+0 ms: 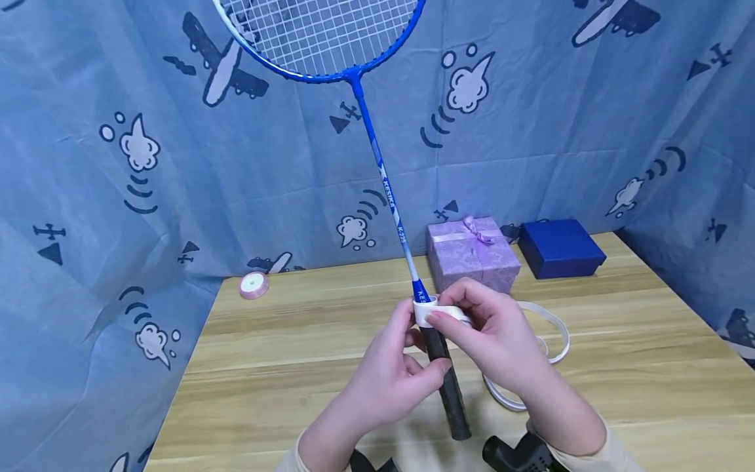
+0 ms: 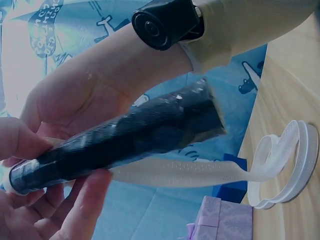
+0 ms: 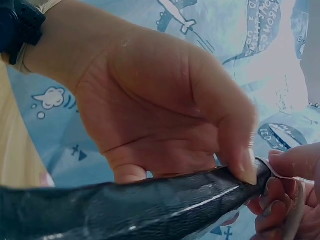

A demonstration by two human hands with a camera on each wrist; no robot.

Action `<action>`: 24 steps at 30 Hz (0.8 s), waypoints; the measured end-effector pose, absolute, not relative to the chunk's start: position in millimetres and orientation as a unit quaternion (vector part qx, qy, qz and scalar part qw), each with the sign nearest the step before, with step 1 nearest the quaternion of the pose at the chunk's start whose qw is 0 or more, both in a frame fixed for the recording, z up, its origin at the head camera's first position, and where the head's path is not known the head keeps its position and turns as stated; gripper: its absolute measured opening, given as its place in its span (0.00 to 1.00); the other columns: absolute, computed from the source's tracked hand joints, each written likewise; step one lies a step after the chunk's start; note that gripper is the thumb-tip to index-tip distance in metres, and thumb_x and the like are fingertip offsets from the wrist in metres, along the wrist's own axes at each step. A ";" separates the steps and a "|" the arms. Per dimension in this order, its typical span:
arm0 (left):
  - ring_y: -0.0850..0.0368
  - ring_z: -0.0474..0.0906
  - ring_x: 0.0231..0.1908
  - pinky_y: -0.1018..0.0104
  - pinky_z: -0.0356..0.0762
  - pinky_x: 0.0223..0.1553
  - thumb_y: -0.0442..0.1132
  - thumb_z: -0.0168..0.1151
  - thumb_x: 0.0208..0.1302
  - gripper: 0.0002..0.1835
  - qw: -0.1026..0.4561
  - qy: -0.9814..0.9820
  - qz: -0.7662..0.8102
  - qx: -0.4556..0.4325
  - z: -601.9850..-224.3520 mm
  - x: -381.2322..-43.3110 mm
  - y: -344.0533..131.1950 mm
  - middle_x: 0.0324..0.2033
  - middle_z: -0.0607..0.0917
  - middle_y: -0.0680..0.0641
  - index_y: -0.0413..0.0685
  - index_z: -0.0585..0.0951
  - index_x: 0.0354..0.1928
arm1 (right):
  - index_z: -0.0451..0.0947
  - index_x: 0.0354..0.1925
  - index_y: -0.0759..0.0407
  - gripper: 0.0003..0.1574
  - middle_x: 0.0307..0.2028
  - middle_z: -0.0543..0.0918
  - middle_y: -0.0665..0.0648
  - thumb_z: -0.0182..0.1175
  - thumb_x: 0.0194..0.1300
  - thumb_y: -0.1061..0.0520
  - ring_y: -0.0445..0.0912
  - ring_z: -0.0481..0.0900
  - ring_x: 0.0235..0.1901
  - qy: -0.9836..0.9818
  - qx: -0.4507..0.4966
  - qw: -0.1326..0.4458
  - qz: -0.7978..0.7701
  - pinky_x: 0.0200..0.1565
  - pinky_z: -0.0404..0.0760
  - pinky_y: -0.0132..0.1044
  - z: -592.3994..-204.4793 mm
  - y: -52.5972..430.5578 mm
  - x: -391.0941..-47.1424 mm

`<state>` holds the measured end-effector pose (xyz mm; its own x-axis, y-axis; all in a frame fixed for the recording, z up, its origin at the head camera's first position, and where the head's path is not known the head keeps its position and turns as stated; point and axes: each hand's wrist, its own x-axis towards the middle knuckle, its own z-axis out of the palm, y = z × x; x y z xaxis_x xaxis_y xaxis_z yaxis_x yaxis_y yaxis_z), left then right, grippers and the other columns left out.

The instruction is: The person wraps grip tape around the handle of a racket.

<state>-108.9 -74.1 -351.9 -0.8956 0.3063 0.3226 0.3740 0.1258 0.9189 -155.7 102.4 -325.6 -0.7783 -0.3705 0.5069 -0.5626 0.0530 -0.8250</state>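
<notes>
A blue and white badminton racket (image 1: 377,157) stands tilted, its strung head at the top of the head view, cut off by the frame edge. My left hand (image 1: 392,377) holds its black handle (image 1: 451,400), thumb across the front and fingers behind. White grip tape (image 1: 423,314) circles the handle's top, just under the blue cone. At that band my right hand (image 1: 498,331) pinches the tape between thumb and fingers. In the left wrist view the tape's loose length (image 2: 190,172) trails off to a coil. My left palm (image 3: 150,110) faces the handle in the right wrist view.
Loose tape coils (image 1: 557,328) lie on the wooden table (image 1: 265,393) right of the handle. Behind stand a lilac gift box (image 1: 474,259) with a bow and a blue box (image 1: 560,249). A pink ribbon spool (image 1: 253,285) lies back left. Printed blue cloth (image 1: 283,164) encloses the table.
</notes>
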 end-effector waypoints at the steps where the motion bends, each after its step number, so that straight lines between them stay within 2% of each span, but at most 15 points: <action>1: 0.61 0.81 0.40 0.65 0.86 0.22 0.27 0.64 0.63 0.33 0.026 -0.750 -0.619 -0.232 -351.6 -109.2 -74.8 0.52 0.81 0.46 0.56 0.66 0.66 | 0.78 0.35 0.60 0.09 0.29 0.82 0.51 0.67 0.65 0.71 0.39 0.79 0.25 -0.720 0.326 0.077 0.608 0.25 0.80 0.29 -325.6 102.9 -155.9; 4: 0.60 0.81 0.42 0.65 0.87 0.24 0.27 0.64 0.65 0.34 0.019 -0.751 -0.612 -0.248 -349.8 -109.6 -77.1 0.57 0.80 0.48 0.56 0.65 0.70 | 0.78 0.35 0.58 0.10 0.28 0.81 0.50 0.67 0.65 0.70 0.40 0.77 0.24 -0.722 0.327 0.077 0.605 0.23 0.77 0.30 -325.6 104.4 -156.8; 9: 0.61 0.81 0.45 0.66 0.88 0.32 0.27 0.63 0.67 0.39 0.008 -0.760 -0.591 -0.270 -346.9 -110.6 -81.8 0.58 0.80 0.48 0.58 0.61 0.76 | 0.77 0.33 0.57 0.12 0.27 0.77 0.49 0.69 0.64 0.69 0.40 0.72 0.22 -0.726 0.325 0.078 0.601 0.21 0.73 0.32 -325.9 106.3 -157.9; 14: 0.61 0.80 0.45 0.66 0.89 0.35 0.26 0.61 0.67 0.43 -0.001 -0.757 -0.585 -0.290 -347.0 -112.1 -85.7 0.60 0.79 0.47 0.57 0.56 0.79 | 0.77 0.33 0.56 0.12 0.24 0.74 0.47 0.69 0.64 0.70 0.40 0.69 0.20 -0.723 0.329 0.069 0.604 0.19 0.71 0.33 -326.6 106.7 -157.4; 18: 0.61 0.80 0.44 0.66 0.89 0.34 0.27 0.63 0.66 0.44 -0.002 -0.754 -0.591 -0.287 -347.5 -112.1 -85.5 0.62 0.78 0.49 0.58 0.57 0.79 | 0.77 0.34 0.57 0.12 0.27 0.78 0.48 0.68 0.64 0.70 0.39 0.73 0.23 -0.717 0.337 0.068 0.607 0.21 0.74 0.32 -327.1 104.8 -157.4; 21: 0.62 0.80 0.41 0.66 0.88 0.31 0.32 0.69 0.66 0.41 0.006 -0.763 -0.590 -0.266 -347.9 -111.6 -82.6 0.60 0.79 0.52 0.61 0.60 0.76 | 0.77 0.34 0.58 0.12 0.32 0.82 0.50 0.68 0.64 0.70 0.39 0.77 0.26 -0.711 0.345 0.070 0.609 0.23 0.76 0.31 -327.9 102.9 -157.4; 24: 0.62 0.80 0.38 0.66 0.86 0.26 0.39 0.74 0.64 0.40 0.015 -0.774 -0.588 -0.236 -348.3 -111.0 -79.4 0.55 0.81 0.55 0.65 0.64 0.72 | 0.76 0.34 0.58 0.12 0.32 0.82 0.51 0.69 0.64 0.70 0.39 0.78 0.27 -0.712 0.346 0.069 0.607 0.24 0.77 0.30 -328.6 101.2 -157.6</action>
